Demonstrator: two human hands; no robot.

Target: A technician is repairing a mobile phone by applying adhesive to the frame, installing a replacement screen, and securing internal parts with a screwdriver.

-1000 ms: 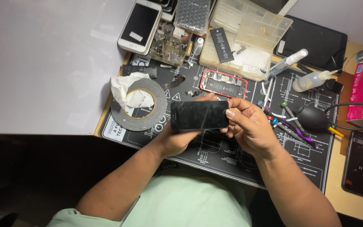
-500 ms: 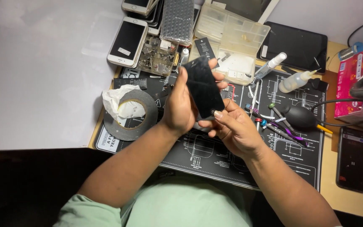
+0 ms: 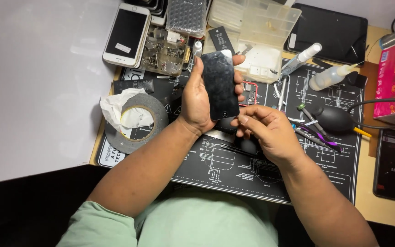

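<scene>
The left hand (image 3: 196,103) is closed around a black smartphone (image 3: 219,84), holding it upright just above the middle of the frame with the dark glass facing the camera; the thumb lies along the left edge and the fingertips wrap over the right edge. The right hand (image 3: 268,132) sits just below and to the right of the phone, fingers loosely curled, the thumb and forefinger meeting at the phone's lower right corner; whether they pinch anything small cannot be determined. Beneath both hands lies a black repair mat (image 3: 330,169) printed with white diagrams. To the left of the left wrist rests a grey tape roll (image 3: 157,120) with crumpled white tissue (image 3: 115,105) tucked in and beside it. Above, at the top of the frame, are a white smartphone (image 3: 126,34) lying face up, a tray of small metal parts (image 3: 163,52) and a clear plastic compartment box (image 3: 254,25). Right of the hands lie two squeeze bottles (image 3: 328,77), a black dust blower (image 3: 334,119) and loose purple-handled tools (image 3: 314,137). Another dark phone (image 3: 391,164) lies at the far right edge. Risk noted: the phone is held by edge pressure alone above a crowded surface; a slip of the left grip would likely drop it onto the tools or parts below, and pressure at the corner could stress the glass.
</scene>
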